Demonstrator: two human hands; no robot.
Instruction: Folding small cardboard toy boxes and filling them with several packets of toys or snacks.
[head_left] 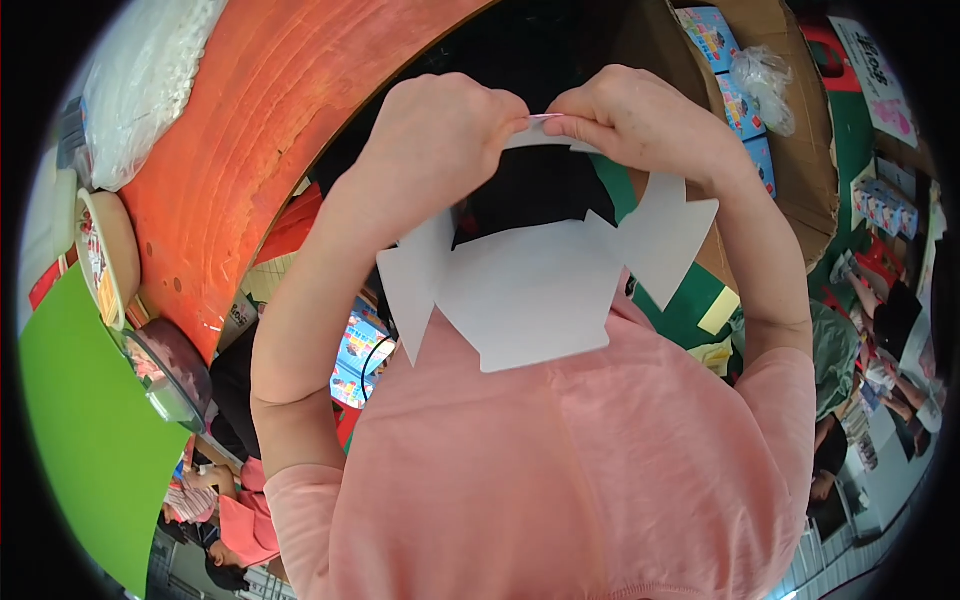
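Note:
A small white carton (530,295) of thin card is held up in front of my pink shirt. Its side flaps stick out left and right, and a wide flap hangs toward me. My left hand (440,130) pinches the carton's far edge between thumb and fingers, and my right hand (640,125) pinches the same edge just beside it. A thin pinkish-white strip of that edge shows between the two thumbs. The outer face of the carton is turned away from me and stays hidden.
An orange-red tabletop (290,90) curves along the left, with a clear plastic bag (150,80) on it. Beige (122,240) and grey (185,360) bowls stand by a green surface (100,420). At right, a brown cardboard box (805,180) holds blue printed boxes (710,38). Other people sit farther off.

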